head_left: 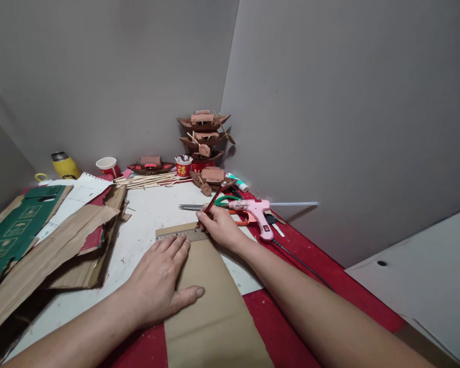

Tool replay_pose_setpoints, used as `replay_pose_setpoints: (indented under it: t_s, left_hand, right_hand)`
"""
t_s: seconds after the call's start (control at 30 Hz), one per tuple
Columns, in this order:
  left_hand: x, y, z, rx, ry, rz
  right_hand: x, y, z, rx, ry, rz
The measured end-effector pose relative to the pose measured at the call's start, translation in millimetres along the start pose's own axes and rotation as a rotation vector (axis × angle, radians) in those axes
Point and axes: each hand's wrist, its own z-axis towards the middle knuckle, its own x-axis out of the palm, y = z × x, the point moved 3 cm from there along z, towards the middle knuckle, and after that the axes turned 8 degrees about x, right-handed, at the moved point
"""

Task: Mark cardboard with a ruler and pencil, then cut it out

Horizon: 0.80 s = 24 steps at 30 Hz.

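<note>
Fingers of the left hand (pixel 157 281) are lying extended and close together, their tips pressing on the metal ruler (pixel 193 234), while the thumb is spreading wide over the brown cardboard piece (pixel 214 306). Fingers of the right hand (pixel 224 230) are closing narrowly around a slim red-and-dark pen-like tool (pixel 213 203), which is leaning up and to the right, its lower end near the ruler's right part. The ruler is lying across the far end of the cardboard piece, which is stretching toward the wearer over a white board (pixel 149 204) and a red table surface (pixel 291 327). Just beyond the right hand, a pink glue gun (pixel 257 208) is resting, with a clear glue stick (pixel 295 204) poking out to the right; green handles (pixel 224 200) and orange handles (pixel 249 220) are showing near it. At the left, brown cardboard sheets (pixel 61 245) and a green cardboard sheet (pixel 15 230) are lying in a pile. Along the wall, a yellow bottle (pixel 66 166), a white-rimmed cup (pixel 108 164), thin wooden sticks (pixel 149 180), a red cup (pixel 183 167) and a single model boat (pixel 151 164) are standing or lying, and more model boats (pixel 204 121) are sitting stacked in the corner.
</note>
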Motion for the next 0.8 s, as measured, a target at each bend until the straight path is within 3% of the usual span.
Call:
replay_pose_setpoints:
  t_s: [0.8]
  left_hand:
    - [-0.7,-5.2,-0.1,0.009,-0.024,-0.012]
  right_hand:
    - [2.7,-2.6,-0.1,0.015,-0.006,0.114]
